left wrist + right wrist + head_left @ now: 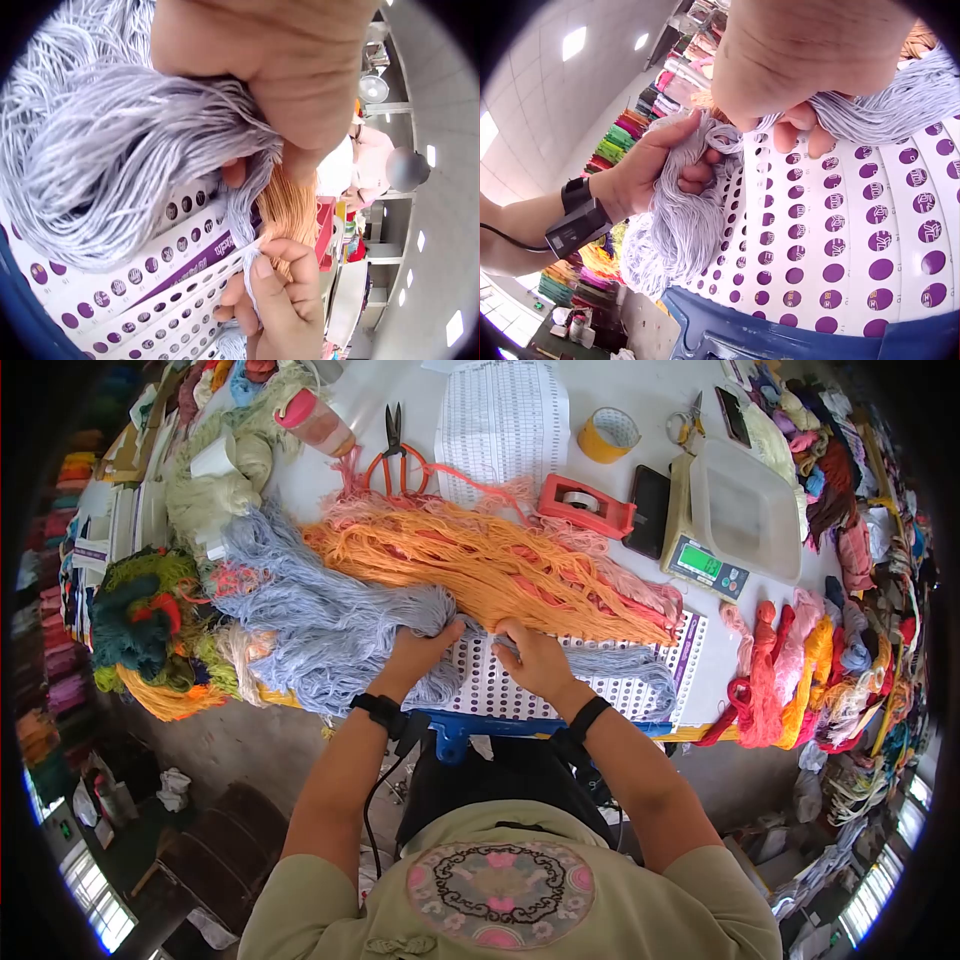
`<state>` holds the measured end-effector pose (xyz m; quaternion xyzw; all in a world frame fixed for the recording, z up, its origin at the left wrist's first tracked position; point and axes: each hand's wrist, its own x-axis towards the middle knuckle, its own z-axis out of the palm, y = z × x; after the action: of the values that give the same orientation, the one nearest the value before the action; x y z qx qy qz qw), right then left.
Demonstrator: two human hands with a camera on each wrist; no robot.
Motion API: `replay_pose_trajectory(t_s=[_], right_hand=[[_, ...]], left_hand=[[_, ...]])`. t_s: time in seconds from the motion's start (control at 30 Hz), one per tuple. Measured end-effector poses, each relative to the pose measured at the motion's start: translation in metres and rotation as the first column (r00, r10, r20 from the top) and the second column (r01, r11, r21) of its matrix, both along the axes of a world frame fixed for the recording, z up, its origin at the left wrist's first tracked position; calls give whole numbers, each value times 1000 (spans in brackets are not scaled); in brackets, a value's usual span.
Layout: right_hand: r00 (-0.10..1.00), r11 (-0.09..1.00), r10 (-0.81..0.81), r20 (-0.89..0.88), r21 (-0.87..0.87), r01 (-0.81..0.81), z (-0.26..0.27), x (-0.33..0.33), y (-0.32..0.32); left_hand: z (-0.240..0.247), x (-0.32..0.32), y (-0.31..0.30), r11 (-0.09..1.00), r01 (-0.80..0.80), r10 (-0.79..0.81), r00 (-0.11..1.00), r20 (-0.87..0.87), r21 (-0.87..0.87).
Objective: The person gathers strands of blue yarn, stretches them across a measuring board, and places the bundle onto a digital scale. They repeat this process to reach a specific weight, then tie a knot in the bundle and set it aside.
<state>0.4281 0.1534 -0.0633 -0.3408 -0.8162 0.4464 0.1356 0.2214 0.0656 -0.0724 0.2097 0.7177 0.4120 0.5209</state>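
Yarn (330,630) in pale blue lies heaped along the near edge of the table (640,385), toward its left corner, with more of it to the right over white punched cards (510,688). The left hand (420,658) curls its fingers round a thick bunch, while the right hand (538,660) pinches a narrow part between thumb and fingers; holding both sides close together probably keeps the strands gathered. Orange yarn (490,570) lies farther in, perhaps so that the colours stay apart. Scissors (395,455) lie toward the far edge, likely out of the hands' way.
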Motion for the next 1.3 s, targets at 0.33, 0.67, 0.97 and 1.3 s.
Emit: replay_pose_trajectory(t_s=[0.33,0.67,0.97,1.3], right_hand=[[1000,1000,-4,-2,-31,4,-5,-2,5],[999,998,0,46,-70,3,-3,-3,6],[1000,1000,-6,23,-24,7,-8,-3,5],[995,966,39,93,-257,-14,-27,1,2]], left_hand=[[37,2,2,996,82,-60,870,489,-24],[20,6,4,1000,-9,6,989,149,22],[29,13,3,982,-188,171,879,445,-5],[8,24,-4,799,558,-533,830,165,-224]])
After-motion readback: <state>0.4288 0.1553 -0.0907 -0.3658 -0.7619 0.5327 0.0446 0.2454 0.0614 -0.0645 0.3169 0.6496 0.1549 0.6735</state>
